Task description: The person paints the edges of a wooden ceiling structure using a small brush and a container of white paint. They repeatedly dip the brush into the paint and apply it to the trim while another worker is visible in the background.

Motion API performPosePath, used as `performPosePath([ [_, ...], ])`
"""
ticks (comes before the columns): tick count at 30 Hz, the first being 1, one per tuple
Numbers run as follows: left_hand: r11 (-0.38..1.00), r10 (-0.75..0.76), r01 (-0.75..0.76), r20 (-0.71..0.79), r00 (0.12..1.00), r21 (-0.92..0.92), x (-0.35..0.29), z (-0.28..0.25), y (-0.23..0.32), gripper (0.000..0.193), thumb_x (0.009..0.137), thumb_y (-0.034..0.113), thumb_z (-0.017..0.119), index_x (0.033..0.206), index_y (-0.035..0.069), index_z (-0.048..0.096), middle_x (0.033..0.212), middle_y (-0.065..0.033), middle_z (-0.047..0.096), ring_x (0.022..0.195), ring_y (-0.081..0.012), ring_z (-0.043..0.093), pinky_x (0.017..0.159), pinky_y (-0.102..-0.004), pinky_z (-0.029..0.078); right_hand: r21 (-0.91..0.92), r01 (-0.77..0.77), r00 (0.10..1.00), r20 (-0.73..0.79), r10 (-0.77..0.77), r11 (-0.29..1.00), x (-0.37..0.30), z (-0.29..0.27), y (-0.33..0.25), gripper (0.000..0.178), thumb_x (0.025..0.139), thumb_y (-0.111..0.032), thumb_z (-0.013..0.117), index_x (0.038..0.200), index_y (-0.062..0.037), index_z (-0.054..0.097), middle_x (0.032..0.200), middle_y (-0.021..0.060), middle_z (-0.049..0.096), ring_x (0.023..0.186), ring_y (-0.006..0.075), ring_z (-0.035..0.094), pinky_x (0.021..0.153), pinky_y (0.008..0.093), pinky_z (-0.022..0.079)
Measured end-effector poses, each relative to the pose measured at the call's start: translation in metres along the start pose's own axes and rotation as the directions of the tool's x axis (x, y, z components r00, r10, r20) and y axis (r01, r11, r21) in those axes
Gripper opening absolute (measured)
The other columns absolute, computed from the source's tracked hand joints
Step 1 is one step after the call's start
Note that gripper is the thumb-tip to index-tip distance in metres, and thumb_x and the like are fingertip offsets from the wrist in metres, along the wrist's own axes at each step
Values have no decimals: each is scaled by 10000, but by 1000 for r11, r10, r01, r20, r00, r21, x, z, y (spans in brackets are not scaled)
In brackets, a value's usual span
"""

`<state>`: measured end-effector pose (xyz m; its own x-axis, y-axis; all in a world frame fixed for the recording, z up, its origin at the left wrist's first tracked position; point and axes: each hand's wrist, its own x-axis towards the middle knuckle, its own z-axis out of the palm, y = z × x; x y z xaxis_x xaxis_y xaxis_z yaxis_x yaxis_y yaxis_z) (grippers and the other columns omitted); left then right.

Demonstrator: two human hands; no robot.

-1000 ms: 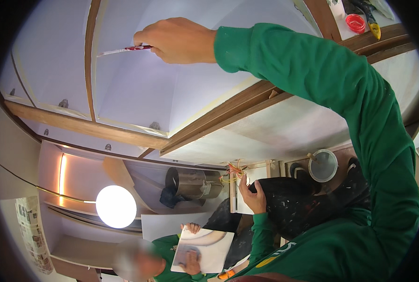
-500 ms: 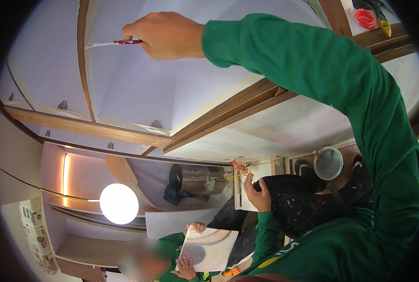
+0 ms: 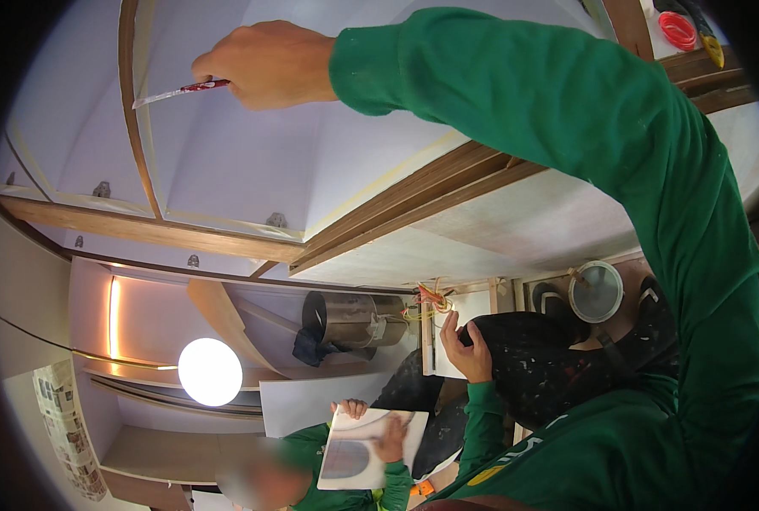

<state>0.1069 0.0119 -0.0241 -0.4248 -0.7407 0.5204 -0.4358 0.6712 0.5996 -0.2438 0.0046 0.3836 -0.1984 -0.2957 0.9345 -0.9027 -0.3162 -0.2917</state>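
In my right hand [image 3: 264, 66], at the top, is a slim paintbrush [image 3: 204, 86] with a red handle and a pale, tapered tip. My fingers are closed round the handle. The tip meets the brown wooden edge [image 3: 130, 94] of a pale lilac cabinet compartment [image 3: 235, 153], where tape runs along the rim. My left hand [image 3: 467, 351] is lower down, near the middle, with fingers stretched and thumb apart. It holds nothing and is beside a white board [image 3: 448, 345] and my dark, paint-spotted trousers [image 3: 550, 366].
A bucket [image 3: 595, 292] stands by my feet. Loose coloured wires [image 3: 435, 298] hang near a metal cylinder [image 3: 354, 319]. Below, a co-worker in green holds a pale panel [image 3: 345, 460]. A round lamp [image 3: 210, 371] glows at left. Red coil [image 3: 677, 31] lies top right.
My right hand and the brush have shifted left, and the brush now tilts, tip lower. The co-worker's lower hand has moved onto the panel's face. My left hand looks unchanged.
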Motion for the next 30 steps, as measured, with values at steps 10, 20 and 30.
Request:
performPosePath([
  [10, 1000, -4, 4, -5, 1000, -7, 1, -2, 2, 323, 970, 26, 641, 1289, -26, 660, 1322, -191, 651, 1134, -296, 657, 860, -350, 576, -111, 105, 993, 58, -99, 988, 18, 21, -3, 333, 919, -20, 594, 1221, -93, 712, 988, 143, 741, 894, 349, 724, 772, 486, 579],
  [20, 999, -18, 17, -19, 1000, -51, 0, -1, 0, 292, 974, 2, 625, 1259, -26, 680, 1312, -188, 665, 1134, -290, 669, 879, -354, 580, -91, 19, 1000, 11, -18, 996, 6, 14, 4, 366, 920, -24, 590, 1255, -107, 713, 1004, 138, 752, 907, 338, 731, 768, 471, 584],
  [30, 1000, 2, -2, -25, 1000, -22, -3, 1, -2, 280, 972, 2, 626, 1244, -20, 690, 1303, -177, 672, 1135, -296, 673, 893, -355, 578, -56, 5, 997, -79, -10, 998, -2, -6, 14, 303, 955, -33, 602, 1233, -96, 707, 944, 128, 737, 905, 309, 723, 785, 470, 567],
])
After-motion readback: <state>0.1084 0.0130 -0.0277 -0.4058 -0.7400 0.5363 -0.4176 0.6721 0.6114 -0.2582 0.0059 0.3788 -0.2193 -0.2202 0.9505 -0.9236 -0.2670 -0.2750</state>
